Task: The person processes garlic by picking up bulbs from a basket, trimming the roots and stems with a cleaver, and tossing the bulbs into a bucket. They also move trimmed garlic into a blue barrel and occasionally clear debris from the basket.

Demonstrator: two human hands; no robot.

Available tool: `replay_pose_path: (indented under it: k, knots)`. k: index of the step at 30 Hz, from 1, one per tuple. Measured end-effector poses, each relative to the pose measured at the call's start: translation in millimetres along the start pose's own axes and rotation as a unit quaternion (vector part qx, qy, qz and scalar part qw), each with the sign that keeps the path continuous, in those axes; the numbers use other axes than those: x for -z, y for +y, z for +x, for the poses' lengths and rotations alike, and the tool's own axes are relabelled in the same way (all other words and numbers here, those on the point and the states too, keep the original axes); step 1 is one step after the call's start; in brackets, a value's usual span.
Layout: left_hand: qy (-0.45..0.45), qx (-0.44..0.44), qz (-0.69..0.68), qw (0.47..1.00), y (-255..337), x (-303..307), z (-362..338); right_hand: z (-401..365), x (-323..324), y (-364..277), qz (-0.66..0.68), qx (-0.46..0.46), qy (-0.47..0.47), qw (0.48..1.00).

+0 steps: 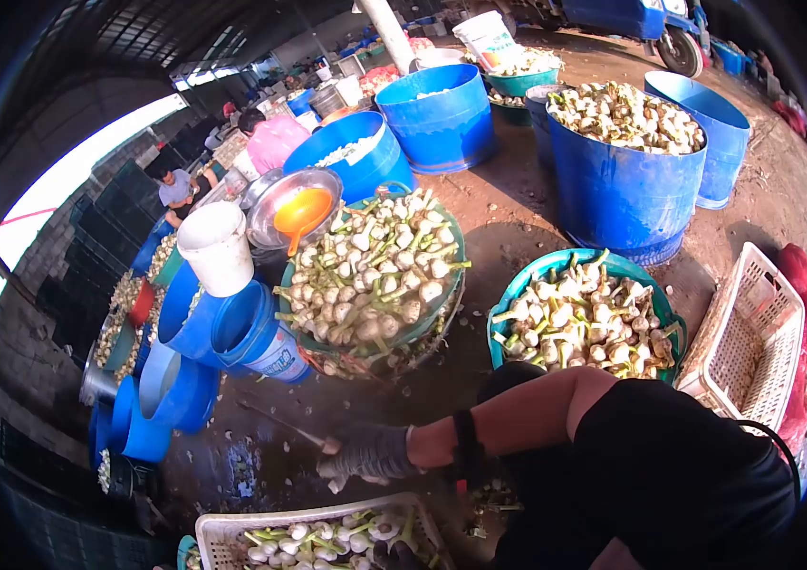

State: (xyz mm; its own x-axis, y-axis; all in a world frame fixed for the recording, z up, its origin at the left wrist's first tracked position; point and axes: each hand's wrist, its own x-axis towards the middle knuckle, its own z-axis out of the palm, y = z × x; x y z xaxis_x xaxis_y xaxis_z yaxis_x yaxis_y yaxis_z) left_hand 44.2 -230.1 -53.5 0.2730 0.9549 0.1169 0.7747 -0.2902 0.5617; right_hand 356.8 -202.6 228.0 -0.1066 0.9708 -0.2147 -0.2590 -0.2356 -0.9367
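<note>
My right hand (370, 453), in a grey knit glove, is closed around the pale handle of a thin-bladed knife (280, 424). The narrow blade points to the upper left over the wet floor. At the bottom edge, a dark-gloved shape that looks like my left hand (398, 556) lies among garlic bulbs (304, 543) with green stems; its fingers are mostly cut off by the frame. These bulbs lie in a white plastic crate (218, 521). A small pale piece just below my right hand is too blurred to name.
A heaped garlic basket (463, 271) and a teal garlic tub (501, 328) stand beyond my arm. Blue barrels (622, 204), blue buckets (256, 328) and a white bucket (215, 249) surround them. An orange scoop (303, 214) lies in a metal bowl. Another white crate (755, 332) stands right. People sit at far left.
</note>
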Motion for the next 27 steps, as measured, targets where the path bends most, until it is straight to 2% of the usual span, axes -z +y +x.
replay_pose_path:
  k: [1, 2, 3, 4, 7, 9, 11, 13, 14, 15, 16, 17, 18, 19, 20, 21, 23, 24, 25, 26, 27]
  knots:
    - [0.024, 0.073, -0.161, 0.984, 50.8, 23.7, 0.8, 7.3, -9.8, 20.4, 0.003, -0.002, -0.001, 1.0]
    - [0.022, 0.075, -0.158, 0.984, 79.9, 41.2, -0.8, 20.5, -16.5, 44.1, -0.111, 0.064, 0.009, 0.992]
    - [0.006, 0.141, -0.189, 0.972, 104.7, 53.7, 0.4, 27.2, -20.9, 58.0, -0.225, 0.13, 0.02, 0.965]
    - [-0.01, 0.204, -0.221, 0.954, 115.3, 58.7, 1.3, 25.6, -25.5, 63.9, -0.226, 0.13, 0.02, 0.965]
    - [0.008, 0.166, -0.198, 0.966, 79.7, 42.8, 1.2, 11.3, -33.9, 64.9, -0.236, 0.1, 0.006, 0.966]
    - [0.007, 0.16, -0.201, 0.966, 69.3, 41.0, 1.8, -2.0, -35.4, 52.2, -0.183, -0.055, -0.03, 0.981]
    - [-0.001, 0.158, -0.2, 0.967, 75.0, 46.9, 1.5, 5.5, -35.2, 63.6, -0.215, -0.044, -0.039, 0.975]
    - [-0.002, 0.218, -0.289, 0.932, 111.7, 72.3, 1.9, 11.5, -39.4, 77.7, -0.228, -0.041, -0.061, 0.971]
    - [-0.008, 0.214, -0.268, 0.939, 117.8, 78.8, 3.3, 11.8, -43.6, 84.8, -0.277, 0.037, -0.027, 0.96]
    - [-0.016, 0.214, -0.264, 0.94, 103.8, 77.3, 5.5, 7.6, -44.7, 77.3, -0.271, 0.033, -0.021, 0.962]
    - [0.004, 0.073, -0.157, 0.985, 78.4, 73.3, 6.0, 4.3, -46.9, 70.4, -0.275, 0.053, -0.04, 0.959]
    - [0.014, -0.076, -0.046, 0.996, 63.4, 73.4, 0.6, -1.1, -51.0, 66.4, -0.272, 0.071, -0.054, 0.958]
    - [-0.028, 0.069, -0.333, 0.94, 100.1, 85.1, -1.3, -2.6, -56.4, 67.4, -0.332, 0.111, -0.031, 0.936]
    - [-0.025, 0.086, -0.315, 0.945, 114.3, 82.9, 1.4, -3.5, -58.6, 67.6, -0.392, 0.147, -0.004, 0.908]
    - [-0.017, 0.091, -0.26, 0.961, 123.9, 84.1, 8.7, -6.6, -61.8, 70.5, -0.421, 0.143, 0.007, 0.896]
    - [-0.004, 0.093, -0.206, 0.974, 132.6, 84.1, 12.2, 1.8, -66.6, 91.5, -0.452, 0.208, 0.033, 0.867]
    - [0.038, 0.111, -0.083, 0.99, 149.5, 82.3, 22.6, 189.3, -104.6, 276.2, -0.299, 0.158, -0.179, 0.924]
    - [0.064, 0.143, -0.003, 0.988, 158.6, 78.6, 28.4, 272.9, -122.4, 358.7, -0.22, 0.103, -0.272, 0.931]
    - [0.088, 0.193, 0.096, 0.973, 169.5, 73.1, 35.0, 179.9, -120.8, 295.0, -0.436, 0.164, -0.178, 0.867]
    - [0.098, 0.249, 0.173, 0.948, 177.5, 69.2, 39.4, 146.0, -119.9, 270.9, -0.49, 0.186, -0.138, 0.84]
    - [0.098, 0.255, 0.165, 0.948, 182.3, 69.4, 40.5, 131.5, -118.8, 261.4, -0.523, 0.215, -0.107, 0.818]
